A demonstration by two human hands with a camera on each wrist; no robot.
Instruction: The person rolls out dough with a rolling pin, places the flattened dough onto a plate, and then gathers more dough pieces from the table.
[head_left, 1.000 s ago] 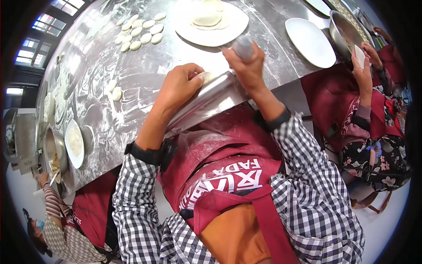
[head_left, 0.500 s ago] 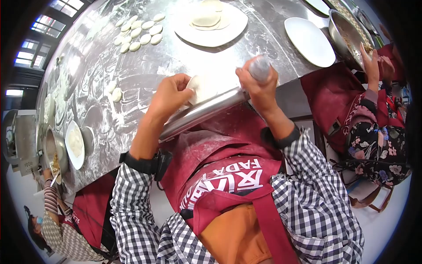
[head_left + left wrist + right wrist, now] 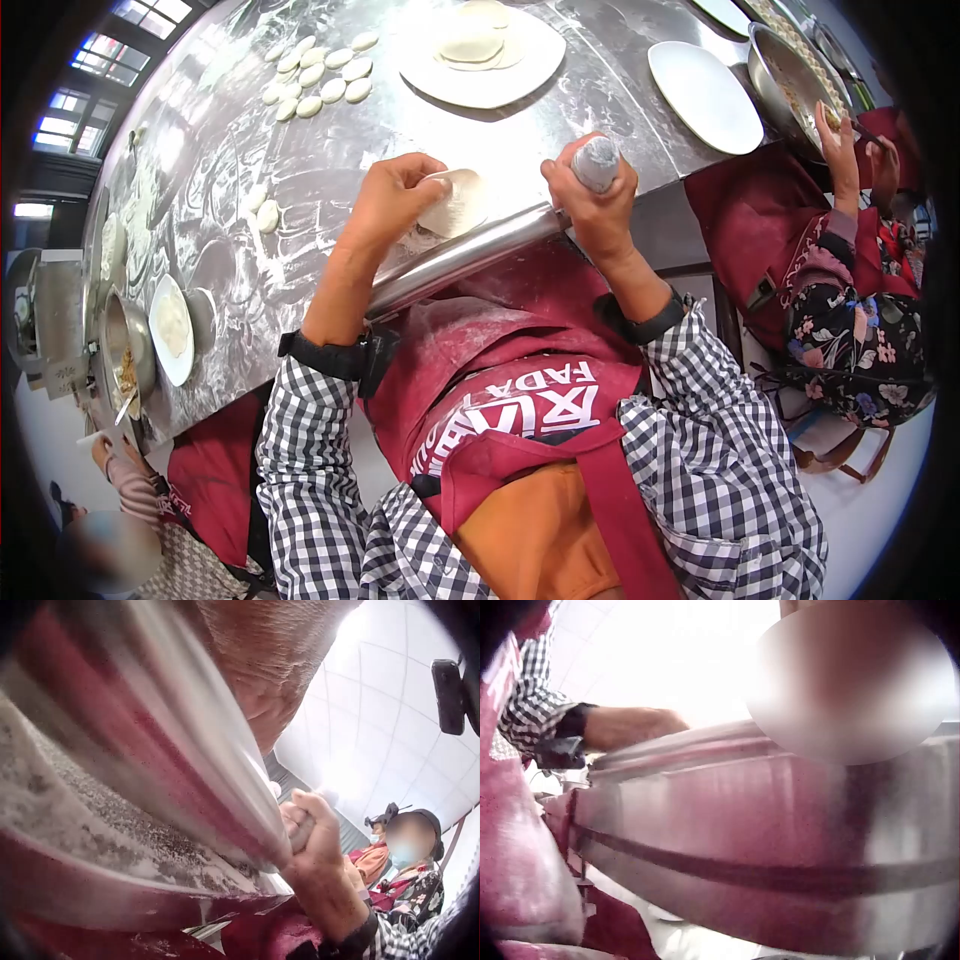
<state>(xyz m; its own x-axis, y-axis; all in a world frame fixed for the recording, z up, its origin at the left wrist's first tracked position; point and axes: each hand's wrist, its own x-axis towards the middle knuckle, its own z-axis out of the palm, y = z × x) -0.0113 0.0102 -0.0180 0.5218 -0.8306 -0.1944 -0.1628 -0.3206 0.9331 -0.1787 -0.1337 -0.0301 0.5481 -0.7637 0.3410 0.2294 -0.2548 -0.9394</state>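
Observation:
My left hand point(image 3: 400, 200) pinches the edge of a thin round dough wrapper point(image 3: 460, 205) near the table's front edge. The wrapper lies over the floured steel, its far side free of the fingers. To the right, my right hand point(image 3: 598, 210) grips a grey rolling pin point(image 3: 598, 160), whose rounded end points up out of the fist; the rest is hidden by the hand. Pin and wrapper are apart. In the left wrist view the right hand point(image 3: 311, 832) shows as a curled fist beyond the table edge. The left hand point(image 3: 641, 727) appears above that edge in the right wrist view.
Ahead is a white plate point(image 3: 420, 75) with stacked wrappers point(image 3: 470, 42). Several small dough rounds point(image 3: 310, 75) lie at the back left, two nearer. An oval white plate point(image 3: 705, 95) and a steel bowl point(image 3: 765, 60) stand right. People work on both sides.
The right hand with the rolling pin has drawn back to the right, off the wrapper. The left hand has shifted the wrapper, which now shows flat and wider.

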